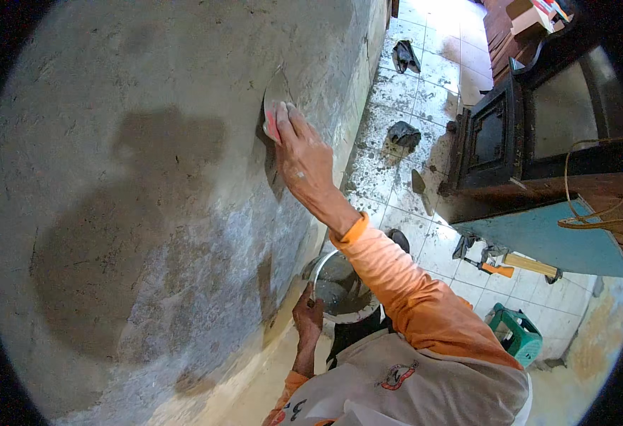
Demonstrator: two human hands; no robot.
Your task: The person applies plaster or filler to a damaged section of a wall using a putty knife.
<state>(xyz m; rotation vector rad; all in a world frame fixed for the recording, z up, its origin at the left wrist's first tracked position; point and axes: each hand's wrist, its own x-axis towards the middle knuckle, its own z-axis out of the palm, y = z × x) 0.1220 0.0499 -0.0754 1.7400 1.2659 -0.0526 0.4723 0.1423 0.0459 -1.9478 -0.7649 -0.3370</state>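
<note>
My right hand [305,153] is raised against the grey plastered wall [205,64], fingers closed round a putty scraper [274,92] with a red grip. Its thin blade lies almost flat on the wall surface. Lower down, my left hand [308,314] grips the pale rim of a bucket [357,314], the thumb on the rim. Wet grey mortar [332,287] partly fills the bucket, which I hold close to my body beside the wall. My right forearm crosses in front of part of the bucket.
White floor tiles [435,74] carry grey splatters and dark crumpled lumps [403,135]. At right stands a dark wooden cabinet [492,135] with a light-blue panel [553,238] below. An orange-handled tool [494,269], a wooden strip [531,265] and a green plastic stool [516,332] are on the floor.
</note>
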